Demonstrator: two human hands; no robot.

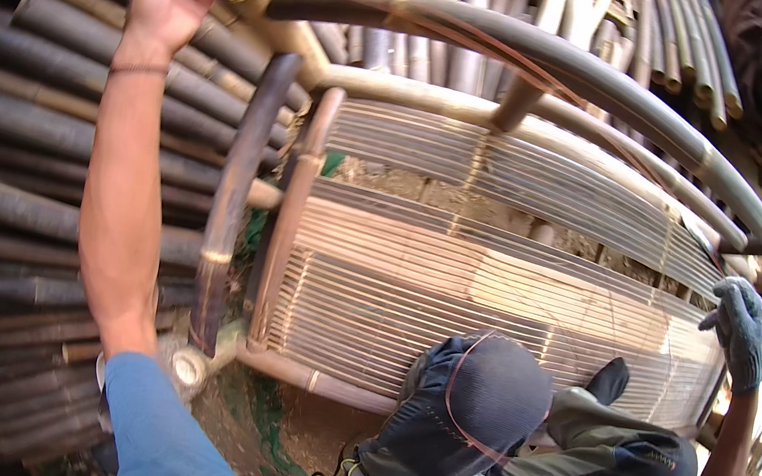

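My bare left hand (173, 7) is raised at the upper left, beside the cut end of a dark bamboo rail (497, 28). Its palm and fingers show, slightly curled, with nothing visible in them. My right hand (738, 333), in a grey-blue glove, is at the right end of a bamboo bench (380, 243) with a slatted seat. Its fingers are bent; what they hold, if anything, is too small to make out. A thin reddish cord (522, 60) runs along the rail toward the right hand. Another stretch of thin reddish line loops over my knee.
Stacked dark bamboo poles (84, 148) fill the left side. More poles (690, 48) lie at the back right. My legs, in grey trousers with dark knee patches (484, 407), are against the seat's near side. Green netting (265, 420) lies on the ground below the bench.
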